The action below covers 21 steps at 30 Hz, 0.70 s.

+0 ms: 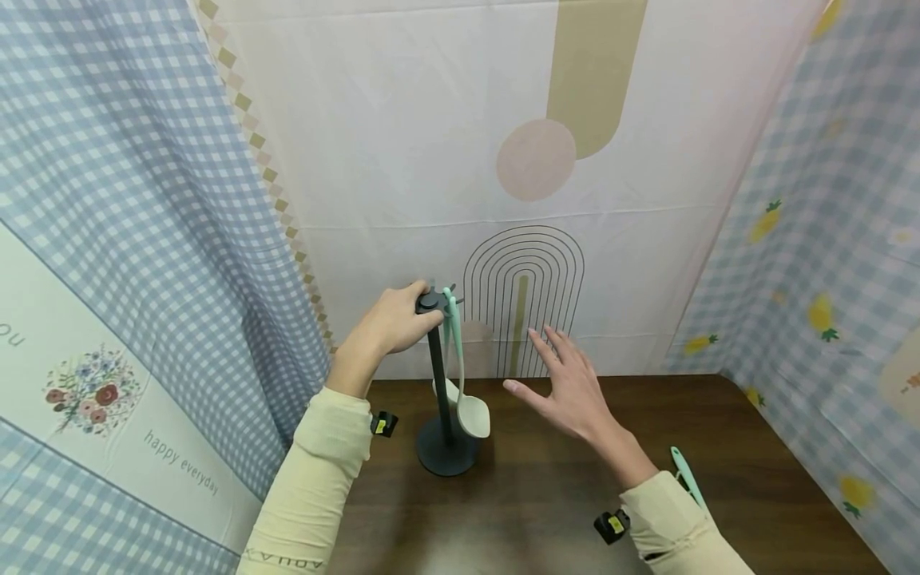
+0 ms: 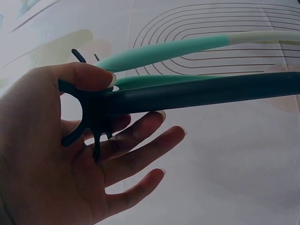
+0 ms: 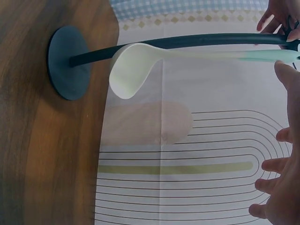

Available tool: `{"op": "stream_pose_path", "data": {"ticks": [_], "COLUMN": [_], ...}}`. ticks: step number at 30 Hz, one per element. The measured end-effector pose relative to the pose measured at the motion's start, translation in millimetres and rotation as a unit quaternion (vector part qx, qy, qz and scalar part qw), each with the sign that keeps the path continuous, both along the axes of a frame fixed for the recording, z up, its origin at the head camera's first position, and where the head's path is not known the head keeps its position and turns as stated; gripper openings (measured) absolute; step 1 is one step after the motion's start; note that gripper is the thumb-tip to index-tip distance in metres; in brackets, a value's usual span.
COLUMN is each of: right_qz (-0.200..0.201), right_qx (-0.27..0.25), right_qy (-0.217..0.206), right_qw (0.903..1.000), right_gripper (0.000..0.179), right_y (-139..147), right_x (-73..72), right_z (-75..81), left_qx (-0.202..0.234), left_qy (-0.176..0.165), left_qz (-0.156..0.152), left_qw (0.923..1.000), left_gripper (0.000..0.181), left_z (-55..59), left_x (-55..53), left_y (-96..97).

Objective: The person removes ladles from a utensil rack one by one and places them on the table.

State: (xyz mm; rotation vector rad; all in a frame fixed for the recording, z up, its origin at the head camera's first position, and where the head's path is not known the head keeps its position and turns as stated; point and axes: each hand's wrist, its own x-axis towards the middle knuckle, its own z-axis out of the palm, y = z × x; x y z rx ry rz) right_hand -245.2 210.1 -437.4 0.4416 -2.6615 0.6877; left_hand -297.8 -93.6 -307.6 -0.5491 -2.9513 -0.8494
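Note:
A dark utensil stand (image 1: 440, 383) with a round base and a ring of hooks on top stands upright on the table. My left hand (image 1: 399, 321) grips its hooked top, thumb on one side and fingers around the other, as the left wrist view shows. From the hooks hangs a ladle (image 3: 133, 70) with a cream bowl and mint handle. Behind it hangs a second mint-handled utensil (image 2: 154, 81), its lower end mostly hidden. My right hand (image 1: 571, 387) is held in the air to the right of the stand, fingers spread and holding nothing.
Another mint-handled utensil (image 1: 688, 477) lies on the brown wooden table (image 1: 532, 487) at the right, partly covered by my right sleeve. A patterned white cloth (image 1: 402, 160) hangs behind the table, with checked curtains (image 1: 180, 200) at both sides.

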Motion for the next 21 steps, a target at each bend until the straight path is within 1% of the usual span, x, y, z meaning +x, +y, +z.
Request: {"op": "stream_pose_path", "data": {"ticks": [6, 14, 21], "right_qz": [0.007, 0.012, 0.019], "right_qx": [-0.005, -0.012, -0.009], "right_qy": [0.002, 0.004, 0.009], "right_qw": [1.0000, 0.9999, 0.9997], "right_gripper": [0.095, 0.095, 0.095], "right_y": [-3, -8, -14], "right_x": [-0.2, -0.5, -0.9], "right_z": [2.8, 6.0, 8.8], "left_qx": [-0.001, 0.003, 0.009], "left_qy": [-0.001, 0.011, 0.010], "left_qz": [-0.002, -0.003, -0.002], "left_qw": [1.0000, 0.9999, 0.9999], "left_gripper": [0.030, 0.029, 0.028], "left_z": [-0.6, -1.0, -2.3], "left_x": [-1.5, -0.2, 0.0], "left_y": [-0.1, 0.0, 0.5]}}
